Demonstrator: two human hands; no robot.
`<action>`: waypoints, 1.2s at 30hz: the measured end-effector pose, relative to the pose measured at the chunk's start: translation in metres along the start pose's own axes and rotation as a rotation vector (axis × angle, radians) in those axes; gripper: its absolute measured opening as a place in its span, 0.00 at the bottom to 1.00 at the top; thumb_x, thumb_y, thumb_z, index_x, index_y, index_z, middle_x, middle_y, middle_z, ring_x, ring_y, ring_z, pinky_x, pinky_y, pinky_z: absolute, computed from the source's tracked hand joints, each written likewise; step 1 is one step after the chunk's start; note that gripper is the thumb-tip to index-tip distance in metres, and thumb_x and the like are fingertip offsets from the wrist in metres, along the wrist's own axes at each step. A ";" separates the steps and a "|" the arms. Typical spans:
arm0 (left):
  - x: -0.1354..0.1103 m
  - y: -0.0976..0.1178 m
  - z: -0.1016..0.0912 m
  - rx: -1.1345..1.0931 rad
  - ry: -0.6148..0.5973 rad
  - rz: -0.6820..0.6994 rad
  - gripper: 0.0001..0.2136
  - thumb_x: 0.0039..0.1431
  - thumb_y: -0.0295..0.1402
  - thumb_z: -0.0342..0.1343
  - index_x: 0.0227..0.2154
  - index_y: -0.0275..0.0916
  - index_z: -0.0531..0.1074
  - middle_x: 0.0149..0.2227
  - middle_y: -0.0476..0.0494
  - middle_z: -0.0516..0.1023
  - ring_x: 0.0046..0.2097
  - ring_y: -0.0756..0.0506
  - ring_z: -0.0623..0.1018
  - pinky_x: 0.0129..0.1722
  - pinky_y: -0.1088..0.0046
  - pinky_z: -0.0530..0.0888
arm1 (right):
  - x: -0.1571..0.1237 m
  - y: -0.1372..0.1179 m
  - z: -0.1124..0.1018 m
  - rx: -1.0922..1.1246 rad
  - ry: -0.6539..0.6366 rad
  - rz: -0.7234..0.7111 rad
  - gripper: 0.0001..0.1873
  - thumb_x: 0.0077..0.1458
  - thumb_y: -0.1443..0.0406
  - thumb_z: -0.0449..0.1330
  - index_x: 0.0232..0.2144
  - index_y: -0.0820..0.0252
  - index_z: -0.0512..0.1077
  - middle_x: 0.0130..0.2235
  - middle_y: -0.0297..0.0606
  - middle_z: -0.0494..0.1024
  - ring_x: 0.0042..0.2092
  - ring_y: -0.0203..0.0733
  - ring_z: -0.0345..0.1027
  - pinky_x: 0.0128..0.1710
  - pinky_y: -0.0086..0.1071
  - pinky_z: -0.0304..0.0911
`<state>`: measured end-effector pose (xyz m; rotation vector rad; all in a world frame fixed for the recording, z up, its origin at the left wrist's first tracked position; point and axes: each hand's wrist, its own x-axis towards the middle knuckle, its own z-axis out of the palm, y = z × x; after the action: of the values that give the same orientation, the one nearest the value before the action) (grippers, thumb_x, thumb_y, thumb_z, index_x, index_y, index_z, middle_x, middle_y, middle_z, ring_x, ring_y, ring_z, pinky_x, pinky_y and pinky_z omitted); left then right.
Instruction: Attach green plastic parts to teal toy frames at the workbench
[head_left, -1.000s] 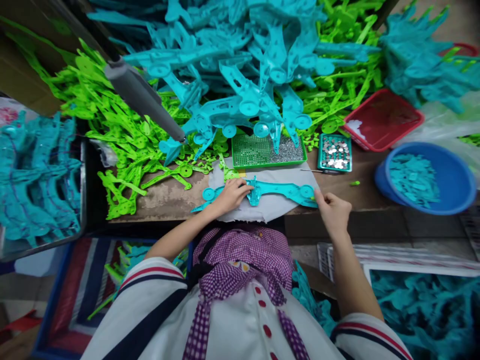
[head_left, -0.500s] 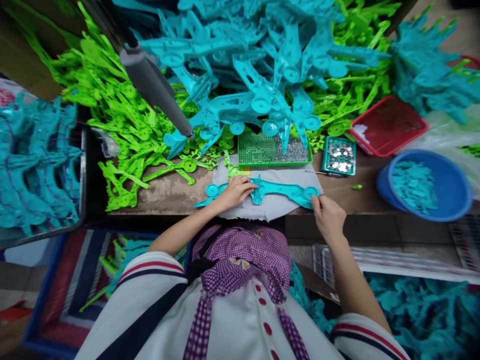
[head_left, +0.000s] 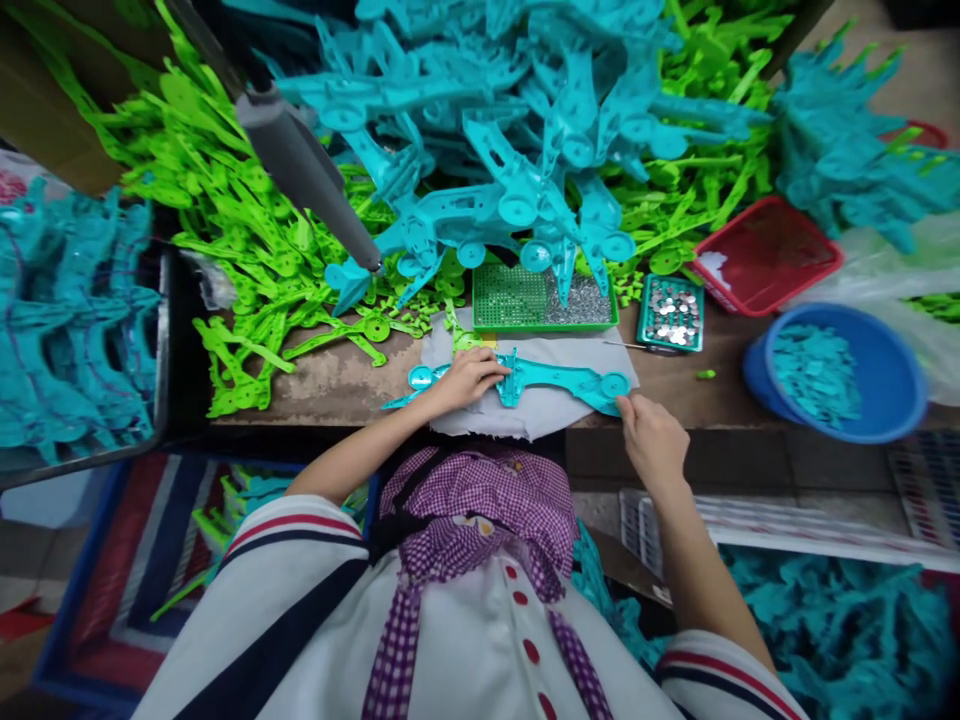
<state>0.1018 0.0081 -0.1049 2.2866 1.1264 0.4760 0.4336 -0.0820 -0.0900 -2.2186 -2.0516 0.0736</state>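
The turquoise part lies lengthwise on the grey cloth at the front edge of the surface. Its left tip extends past the cloth.

Left hand: holds the part near its middle, fingers bent and set against the left side of the crosspiece.

Right hand: fingers closed in a narrow pinch on the part's right tip, beside the round disc. The fingers hide the extreme end.

Behind the part stands the green tray, with small metal pieces in its right portion. To its right, in order: the teal tray of shiny discs, the red tray and the blue bucket, which contains small turquoise pieces. The tapered grey tool hangs at the left, tip pointing down, in front of the heaped lime-green parts.
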 end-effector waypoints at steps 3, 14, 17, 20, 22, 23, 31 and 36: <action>-0.002 0.000 -0.001 -0.040 0.032 0.031 0.11 0.69 0.33 0.55 0.49 0.43 0.78 0.43 0.42 0.77 0.49 0.43 0.76 0.51 0.60 0.72 | -0.001 -0.011 -0.032 0.175 0.106 0.098 0.23 0.69 0.50 0.45 0.36 0.57 0.74 0.34 0.45 0.77 0.35 0.47 0.67 0.31 0.36 0.47; -0.046 0.042 -0.011 -0.430 0.886 -0.048 0.23 0.60 0.40 0.66 0.55 0.43 0.67 0.37 0.49 0.82 0.38 0.49 0.83 0.41 0.71 0.79 | 0.064 -0.179 -0.100 1.261 -0.010 -0.282 0.19 0.59 0.48 0.61 0.37 0.59 0.74 0.33 0.35 0.76 0.33 0.35 0.68 0.34 0.32 0.65; -0.076 0.056 -0.013 -0.381 0.911 -0.092 0.13 0.67 0.38 0.59 0.52 0.43 0.73 0.41 0.44 0.84 0.45 0.47 0.84 0.47 0.66 0.79 | 0.038 -0.196 -0.052 1.420 -0.565 -0.275 0.25 0.57 0.42 0.60 0.38 0.58 0.76 0.32 0.37 0.78 0.31 0.36 0.69 0.30 0.32 0.65; -0.102 0.061 -0.010 -0.327 0.877 -0.076 0.08 0.69 0.37 0.56 0.42 0.42 0.78 0.40 0.43 0.85 0.51 0.43 0.82 0.55 0.57 0.74 | 0.003 -0.205 -0.014 1.638 -0.848 -0.087 0.26 0.49 0.42 0.66 0.38 0.56 0.77 0.35 0.37 0.79 0.31 0.36 0.70 0.30 0.32 0.66; -0.111 0.062 -0.008 -0.323 0.872 -0.103 0.08 0.69 0.38 0.56 0.38 0.41 0.78 0.38 0.43 0.85 0.52 0.40 0.82 0.59 0.53 0.71 | -0.012 -0.212 -0.004 1.733 -0.929 0.021 0.25 0.44 0.45 0.72 0.37 0.55 0.77 0.34 0.36 0.78 0.31 0.36 0.69 0.30 0.30 0.66; -0.113 0.062 -0.007 -0.330 0.869 -0.119 0.08 0.69 0.38 0.56 0.37 0.41 0.78 0.38 0.43 0.85 0.52 0.40 0.82 0.59 0.52 0.69 | -0.015 -0.215 -0.003 1.761 -0.965 0.060 0.25 0.42 0.46 0.73 0.36 0.55 0.77 0.33 0.35 0.77 0.31 0.35 0.69 0.29 0.30 0.65; -0.115 0.046 -0.017 -0.369 0.808 -0.212 0.15 0.64 0.44 0.60 0.50 0.44 0.75 0.59 0.37 0.75 0.64 0.40 0.71 0.62 0.53 0.67 | 0.025 -0.219 0.002 1.426 -0.570 -0.133 0.24 0.48 0.43 0.67 0.32 0.56 0.73 0.31 0.35 0.75 0.32 0.38 0.68 0.35 0.35 0.67; -0.129 0.002 -0.030 -0.154 0.444 -0.464 0.34 0.51 0.47 0.70 0.60 0.46 0.70 0.61 0.37 0.74 0.68 0.32 0.63 0.65 0.45 0.55 | 0.061 -0.219 0.016 0.765 -0.228 -0.507 0.23 0.62 0.47 0.54 0.36 0.59 0.75 0.38 0.45 0.79 0.39 0.46 0.71 0.42 0.40 0.66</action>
<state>0.0114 -0.0875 -0.0895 1.7488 1.7112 0.8678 0.2196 -0.0043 -0.0767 -1.2553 -2.1180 0.9157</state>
